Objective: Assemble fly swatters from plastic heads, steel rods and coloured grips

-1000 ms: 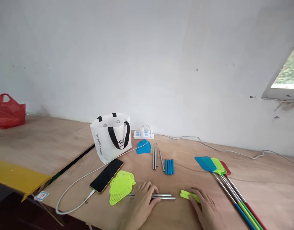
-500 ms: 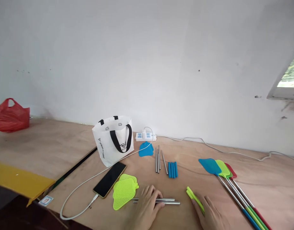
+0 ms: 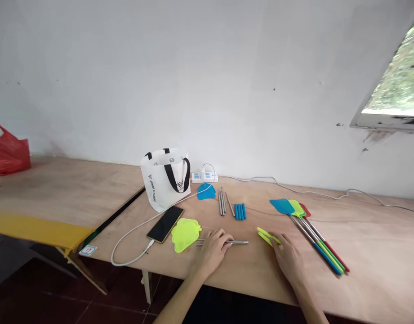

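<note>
My left hand (image 3: 214,249) rests on the table with its fingers curled over thin metal tubes (image 3: 238,242), whose ends stick out on both sides. Left of it lies a small pile of yellow-green fly swatter heads (image 3: 185,234). My right hand (image 3: 288,256) is closed on yellow-green handle sleeves (image 3: 268,235), their far ends pointing up and left; its palm hides the near ends. Beyond the hands lie several blue handle sleeves (image 3: 240,211) side by side, more metal tubes (image 3: 222,201), and blue swatter heads (image 3: 206,191).
Several complete fly swatters (image 3: 316,236) lie fanned at the right. A phone (image 3: 165,224) on a white cable, a white tote bag (image 3: 164,180) and a power strip (image 3: 204,177) stand left and back. A red plastic bag (image 3: 9,153) sits on the adjoining table.
The view has shifted, so more of the table's front edge and both forearms show. My left hand stays on the metal tubes, and the yellow-green sleeves at my right hand now spread apart slightly.
</note>
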Available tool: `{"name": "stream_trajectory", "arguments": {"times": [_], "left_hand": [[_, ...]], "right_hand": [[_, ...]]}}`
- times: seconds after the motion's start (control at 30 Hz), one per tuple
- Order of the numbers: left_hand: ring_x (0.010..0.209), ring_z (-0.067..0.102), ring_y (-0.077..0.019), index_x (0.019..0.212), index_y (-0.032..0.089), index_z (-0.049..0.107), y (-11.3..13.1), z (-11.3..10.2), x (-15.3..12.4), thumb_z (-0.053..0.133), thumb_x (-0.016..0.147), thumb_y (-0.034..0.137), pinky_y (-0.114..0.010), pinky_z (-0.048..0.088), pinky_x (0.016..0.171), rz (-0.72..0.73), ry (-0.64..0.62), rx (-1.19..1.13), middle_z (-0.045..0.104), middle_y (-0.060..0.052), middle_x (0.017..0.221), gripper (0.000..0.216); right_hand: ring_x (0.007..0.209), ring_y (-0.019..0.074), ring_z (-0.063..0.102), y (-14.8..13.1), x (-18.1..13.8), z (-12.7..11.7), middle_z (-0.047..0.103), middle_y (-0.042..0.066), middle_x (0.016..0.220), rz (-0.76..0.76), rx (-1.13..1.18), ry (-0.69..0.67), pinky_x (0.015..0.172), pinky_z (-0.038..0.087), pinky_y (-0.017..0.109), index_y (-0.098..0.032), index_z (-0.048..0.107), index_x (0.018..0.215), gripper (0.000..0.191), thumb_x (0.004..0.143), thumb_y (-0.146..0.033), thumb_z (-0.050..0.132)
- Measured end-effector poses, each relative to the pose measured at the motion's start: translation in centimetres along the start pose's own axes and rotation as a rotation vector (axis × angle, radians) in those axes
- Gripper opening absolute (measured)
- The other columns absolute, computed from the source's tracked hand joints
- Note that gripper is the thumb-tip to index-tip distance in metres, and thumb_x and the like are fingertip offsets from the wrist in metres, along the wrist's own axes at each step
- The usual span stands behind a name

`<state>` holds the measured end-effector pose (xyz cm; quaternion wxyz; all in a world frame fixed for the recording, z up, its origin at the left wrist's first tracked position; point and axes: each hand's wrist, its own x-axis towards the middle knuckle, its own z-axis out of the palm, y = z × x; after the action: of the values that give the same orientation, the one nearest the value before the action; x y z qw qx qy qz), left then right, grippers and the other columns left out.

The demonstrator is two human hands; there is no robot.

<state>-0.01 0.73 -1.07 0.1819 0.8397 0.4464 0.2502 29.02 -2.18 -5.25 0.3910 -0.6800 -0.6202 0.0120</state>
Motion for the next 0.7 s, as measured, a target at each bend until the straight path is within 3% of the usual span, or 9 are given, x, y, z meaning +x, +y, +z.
{"name": "stream_trajectory", "arguments": {"times": [0.17,0.37,0.7], "left_hand": [[0.105,0.061,-0.0202,0.114,0.027,0.07,0.1,-0.3,0.0,0.052,0.104,0.026,-0.035,0.043,0.096,-0.005,0.034,-0.013,0.067,-0.002,0.111,0.02],[0.106,0.061,-0.0202,0.116,0.028,0.069,0.2,-0.2,0.0,0.05,0.105,0.027,-0.033,0.043,0.096,0.023,0.062,0.001,0.066,-0.002,0.11,0.022],[0.107,0.062,-0.0199,0.116,0.028,0.069,0.2,0.0,0.1,0.051,0.104,0.028,-0.032,0.045,0.097,0.071,0.052,-0.012,0.068,-0.001,0.108,0.022]], "right_hand": [[0.101,0.0229,0.066,-1.5,0.1,-1.2,0.069,0.007,0.111,-0.102,0.146,-0.025,0.085,0.053,0.036,-0.025,0.069,0.111,0.039,0.101,-0.05,0.04],[0.106,0.0241,0.065,-2.7,0.1,-0.8,0.068,0.007,0.107,-0.266,0.203,-0.095,0.096,0.052,0.041,-0.028,0.069,0.113,0.035,0.103,-0.044,0.04],[0.107,0.0255,0.064,-2.8,-0.1,0.4,0.069,0.008,0.111,-0.321,0.18,-0.192,0.096,0.051,0.043,-0.029,0.071,0.113,0.036,0.103,-0.042,0.039]]}}
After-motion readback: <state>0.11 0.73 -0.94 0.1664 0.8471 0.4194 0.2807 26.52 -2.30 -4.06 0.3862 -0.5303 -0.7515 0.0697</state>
